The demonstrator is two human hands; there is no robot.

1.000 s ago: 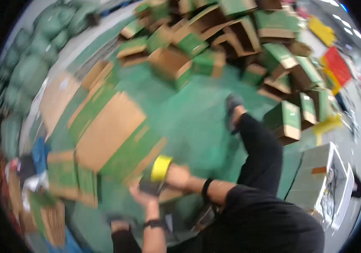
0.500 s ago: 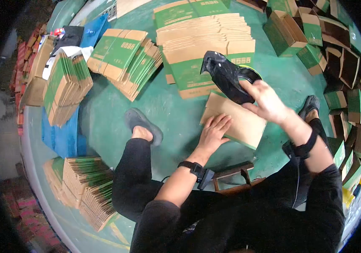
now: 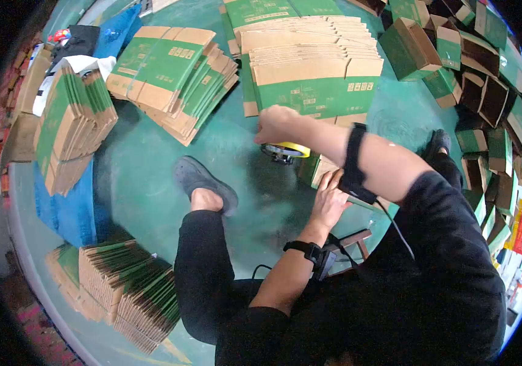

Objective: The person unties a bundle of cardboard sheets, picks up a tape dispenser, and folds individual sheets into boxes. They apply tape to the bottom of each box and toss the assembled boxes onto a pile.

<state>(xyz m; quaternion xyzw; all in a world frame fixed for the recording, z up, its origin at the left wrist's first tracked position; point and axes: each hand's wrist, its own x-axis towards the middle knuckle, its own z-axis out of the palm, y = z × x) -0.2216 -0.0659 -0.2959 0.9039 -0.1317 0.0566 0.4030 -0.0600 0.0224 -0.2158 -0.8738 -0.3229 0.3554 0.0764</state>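
My right hand [image 3: 278, 124] is closed around a black tape dispenser [image 3: 282, 154] with a roll of yellow tape, left of a small carton. Most of the dispenser's handle is hidden by the hand. The brown and green carton [image 3: 320, 171] lies between my legs, largely covered by my right forearm. My left hand [image 3: 330, 202] rests on the carton's near side with its fingers stretched out.
Ahead on the green floor lies a large stack of flattened cartons [image 3: 316, 88]. More flat bundles [image 3: 160, 67] stand to the left, and another stack [image 3: 130, 290] is by my left leg. Formed cartons [image 3: 410, 49] pile up at the right. A wooden stool [image 3: 358, 241] shows beneath me.
My right hand has swung left across the carton with the tape dispenser, which is now low at its left end. My left hand stays on the carton. The view has shifted slightly.
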